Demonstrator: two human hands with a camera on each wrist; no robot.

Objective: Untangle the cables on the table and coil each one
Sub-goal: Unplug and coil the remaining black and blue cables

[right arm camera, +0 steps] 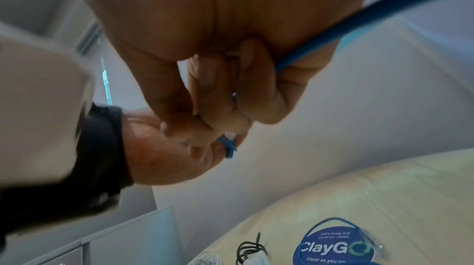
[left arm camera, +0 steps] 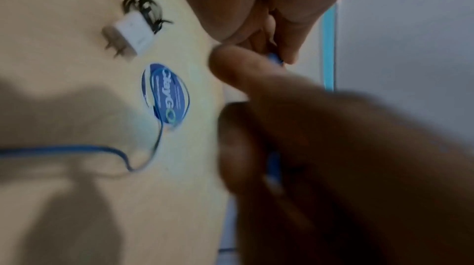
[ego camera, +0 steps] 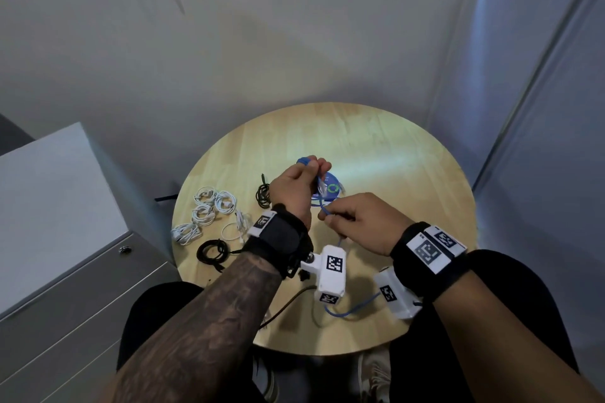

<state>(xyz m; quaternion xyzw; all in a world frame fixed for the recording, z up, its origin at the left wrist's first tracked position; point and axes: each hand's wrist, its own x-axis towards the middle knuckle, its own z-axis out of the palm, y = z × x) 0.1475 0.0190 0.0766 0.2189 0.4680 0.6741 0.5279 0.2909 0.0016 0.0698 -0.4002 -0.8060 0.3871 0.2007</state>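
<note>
A thin blue cable (ego camera: 322, 206) runs between both hands above the round wooden table (ego camera: 393, 154). My left hand (ego camera: 296, 185) is raised over the table's middle and grips a small bunch of blue loops (ego camera: 303, 161) in its curled fingers. My right hand (ego camera: 352, 221), just to the right and lower, pinches the same blue cable (right arm camera: 333, 30), which passes through its fist. The cable's tail (ego camera: 347, 312) trails down over the front of the table. In the left wrist view a slack blue loop (left arm camera: 123, 156) hangs over the tabletop.
Several coiled white cables (ego camera: 209, 206) lie at the table's left, with two coiled black cables (ego camera: 212, 252) (ego camera: 263, 195) beside them. A round blue sticker (ego camera: 329, 190) sits mid-table. A white charger plug (left arm camera: 130, 40) lies on a black coil. A grey cabinet (ego camera: 65, 239) stands left.
</note>
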